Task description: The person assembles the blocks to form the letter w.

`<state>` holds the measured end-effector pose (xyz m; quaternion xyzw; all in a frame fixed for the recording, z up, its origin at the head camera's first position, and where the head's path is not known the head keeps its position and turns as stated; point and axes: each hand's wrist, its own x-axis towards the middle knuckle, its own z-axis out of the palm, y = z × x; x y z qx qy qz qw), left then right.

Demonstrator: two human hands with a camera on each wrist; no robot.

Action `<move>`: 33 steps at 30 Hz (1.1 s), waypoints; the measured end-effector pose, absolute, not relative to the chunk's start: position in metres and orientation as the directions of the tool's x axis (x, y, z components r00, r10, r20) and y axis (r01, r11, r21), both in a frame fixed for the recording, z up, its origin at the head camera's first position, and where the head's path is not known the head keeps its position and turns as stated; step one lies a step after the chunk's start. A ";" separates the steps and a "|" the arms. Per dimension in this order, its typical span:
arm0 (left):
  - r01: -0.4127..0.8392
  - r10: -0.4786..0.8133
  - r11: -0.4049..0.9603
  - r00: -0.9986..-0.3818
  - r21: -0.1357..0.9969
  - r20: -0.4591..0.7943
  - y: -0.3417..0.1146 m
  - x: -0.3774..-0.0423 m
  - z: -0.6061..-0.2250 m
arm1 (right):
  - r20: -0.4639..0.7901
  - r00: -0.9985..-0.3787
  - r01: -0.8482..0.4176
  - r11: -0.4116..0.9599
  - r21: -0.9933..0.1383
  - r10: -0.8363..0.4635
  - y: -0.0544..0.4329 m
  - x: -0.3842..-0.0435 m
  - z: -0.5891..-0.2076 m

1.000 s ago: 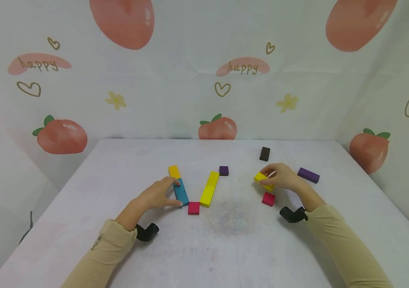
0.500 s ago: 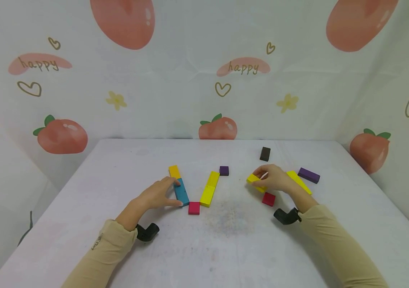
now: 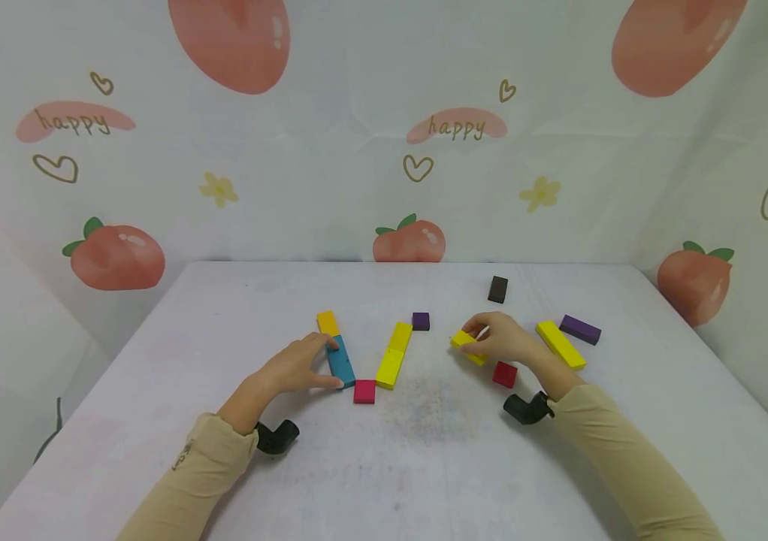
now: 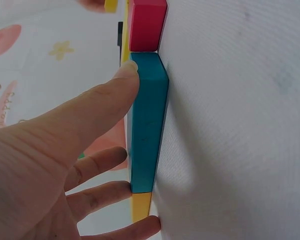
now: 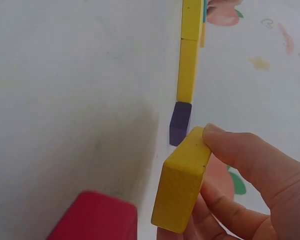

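My left hand (image 3: pixel 298 364) rests at the blue block (image 3: pixel 341 364), its thumb touching the near end and its fingers stretched toward the far end. An orange block (image 4: pixel 141 206) continues the line beyond the blue one, and a red block (image 3: pixel 364 391) meets its near end. In the right wrist view, my right hand (image 5: pixel 245 185) pinches a yellow block (image 5: pixel 182 180) between thumb and fingers, in the air above the table. Left of that hand, yellow blocks (image 3: pixel 394 355) lie end to end, slanting up from the red block. A small purple block (image 3: pixel 421 321) touches their far end.
A second red block (image 3: pixel 504 374) lies just below my right hand. Farther right are a long yellow block (image 3: pixel 561 345) and a long purple block (image 3: pixel 580 329). A dark brown block (image 3: pixel 498 289) lies near the table's back edge. A printed cloth (image 3: pixel 330 173) hangs behind.
My right hand has moved left with the yellow block, uncovering the long yellow block behind its wrist. The left hand has stayed in place.
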<state>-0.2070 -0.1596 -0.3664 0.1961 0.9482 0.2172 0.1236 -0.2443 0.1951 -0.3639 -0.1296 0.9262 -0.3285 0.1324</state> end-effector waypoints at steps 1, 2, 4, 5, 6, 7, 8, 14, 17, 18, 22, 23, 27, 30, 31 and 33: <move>0.317 0.424 0.829 -0.893 0.461 -0.150 -0.160 -0.207 -0.366 | -0.156 -0.931 -0.159 0.749 -0.644 -0.331 0.194 -0.245 -0.364; 0.316 0.424 0.829 -0.893 0.462 -0.150 -0.159 -0.207 -0.366 | -0.152 -0.930 -0.164 0.748 -0.643 -0.334 0.193 -0.245 -0.365; 0.316 0.423 0.829 -0.893 0.461 -0.150 -0.159 -0.207 -0.366 | -0.149 -0.930 -0.168 0.747 -0.643 -0.337 0.192 -0.246 -0.366; 0.317 0.424 0.829 -0.893 0.460 -0.149 -0.159 -0.207 -0.366 | -0.150 -0.929 -0.169 0.747 -0.643 -0.339 0.191 -0.247 -0.366; 0.317 0.424 0.830 -0.893 0.459 -0.149 -0.159 -0.207 -0.366 | -0.151 -0.928 -0.168 0.746 -0.644 -0.339 0.190 -0.247 -0.366; 0.318 0.424 0.830 -0.893 0.459 -0.149 -0.159 -0.207 -0.366 | -0.153 -0.929 -0.164 0.747 -0.644 -0.337 0.189 -0.247 -0.367; 0.318 0.425 0.830 -0.893 0.458 -0.148 -0.159 -0.207 -0.366 | -0.156 -0.930 -0.159 0.747 -0.645 -0.332 0.188 -0.248 -0.367; 0.319 0.426 0.830 -0.893 0.457 -0.149 -0.159 -0.207 -0.366 | -0.154 -0.939 -0.141 0.749 -0.648 -0.309 0.181 -0.250 -0.368; 0.320 0.425 0.831 -0.893 0.456 -0.148 -0.159 -0.207 -0.367 | -0.138 -0.941 -0.148 0.742 -0.654 -0.310 0.177 -0.251 -0.368; 0.320 0.425 0.831 -0.893 0.454 -0.148 -0.159 -0.207 -0.367 | -0.135 -0.943 -0.146 0.740 -0.656 -0.306 0.176 -0.252 -0.368; 0.316 0.422 0.834 -0.894 0.453 -0.152 -0.159 -0.207 -0.367 | -0.126 -0.945 -0.148 0.740 -0.656 -0.301 0.172 -0.254 -0.370; 0.314 0.420 0.834 -0.894 0.453 -0.154 -0.159 -0.207 -0.367 | -0.127 -0.947 -0.143 0.742 -0.656 -0.295 0.171 -0.255 -0.370; 0.312 0.418 0.834 -0.895 0.455 -0.154 -0.159 -0.206 -0.366 | -0.138 -0.953 -0.118 0.751 -0.650 -0.269 0.167 -0.257 -0.371; 0.319 0.420 0.836 -0.896 0.446 -0.147 -0.159 -0.206 -0.366 | -0.158 -0.957 -0.087 0.761 -0.643 -0.243 0.165 -0.258 -0.372; 0.322 0.421 0.838 -0.896 0.441 -0.144 -0.159 -0.206 -0.366 | -0.166 -0.958 -0.076 0.764 -0.640 -0.235 0.164 -0.259 -0.372; 0.326 0.421 0.840 -0.896 0.434 -0.140 -0.159 -0.206 -0.366 | -0.177 -0.960 -0.057 0.769 -0.637 -0.218 0.163 -0.260 -0.373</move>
